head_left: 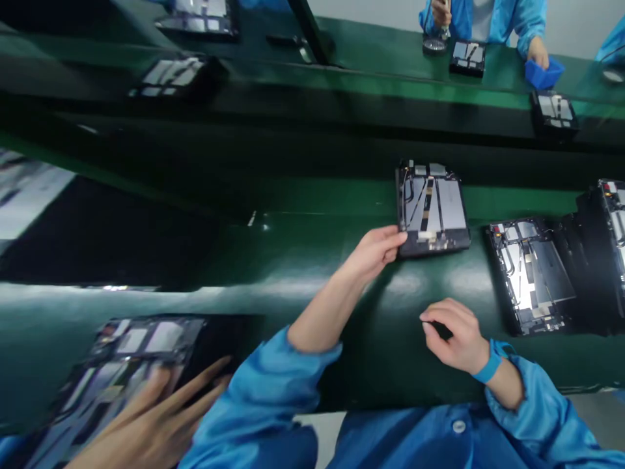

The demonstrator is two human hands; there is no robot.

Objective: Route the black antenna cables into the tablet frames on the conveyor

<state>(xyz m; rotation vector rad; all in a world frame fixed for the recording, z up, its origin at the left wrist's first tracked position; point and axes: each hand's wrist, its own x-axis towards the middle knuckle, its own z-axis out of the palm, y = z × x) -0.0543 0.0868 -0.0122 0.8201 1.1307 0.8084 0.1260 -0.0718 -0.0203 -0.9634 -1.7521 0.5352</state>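
My left hand grips the lower left edge of an opened tablet, thumb and fingers closed on it. Its pale battery panels, dark cables and a black strip along the near edge show; it looks thick, perhaps a stack, but I cannot tell. My right hand is just below it, over the green bench. Thumb and forefinger meet in a pinch, and whatever may be between them is too small to make out. A blue band circles that wrist. To the right lies another opened tablet in a dark casing.
At lower left, a co-worker's blurred hand is over another opened tablet. More devices stand at the right edge. Across a raised ledge, a person's hand touches a blue bin. A dark post rises at the back.
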